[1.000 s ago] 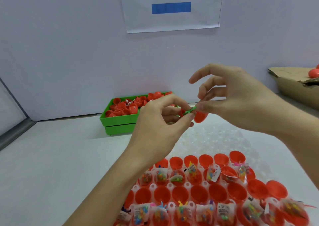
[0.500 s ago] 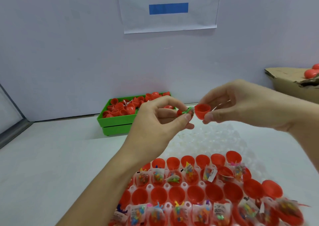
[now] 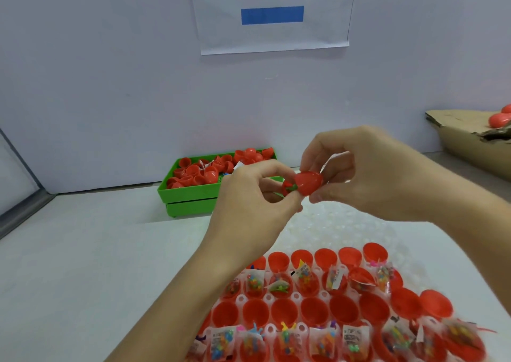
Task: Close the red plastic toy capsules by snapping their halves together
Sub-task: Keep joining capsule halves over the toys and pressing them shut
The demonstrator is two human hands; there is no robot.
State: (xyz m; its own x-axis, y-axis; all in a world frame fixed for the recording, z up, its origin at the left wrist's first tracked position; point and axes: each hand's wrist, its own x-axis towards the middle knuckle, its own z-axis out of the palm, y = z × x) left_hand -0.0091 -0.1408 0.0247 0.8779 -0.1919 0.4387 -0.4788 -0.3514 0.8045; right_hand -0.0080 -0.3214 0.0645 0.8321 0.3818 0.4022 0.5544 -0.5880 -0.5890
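1. Left hand point(image 3: 249, 196) pinches the lower capsule half point(image 3: 287, 187) between thumb and fingers, held up above the surface point(image 3: 96, 251), between the green bin point(image 3: 190, 196) at the back edge and the tray point(image 3: 297, 296) at the near edge.
2. Right hand point(image 3: 367, 173) pinches the cap half point(image 3: 308, 182) with curled fingers and thumb, its rim against the lower half. Seam looks not yet fully seated.
3. A green bit of toy point(image 3: 291, 188) shows right at the joint.
4. Risk: the green bit gets trapped in the seam, so the halves will not click, or pop apart when let go.
5. Risk: halves meet tilted; pressing then could crack a rim or squirt one half out of the pinch onto the surface.
6. Tray holds rows of open red halves, many with small toy packets point(image 3: 350, 336) standing proud; a dropped half could knock these loose.
7. Box point(image 3: 456, 143) at the right edge holds closed capsules point(image 3: 499, 119).
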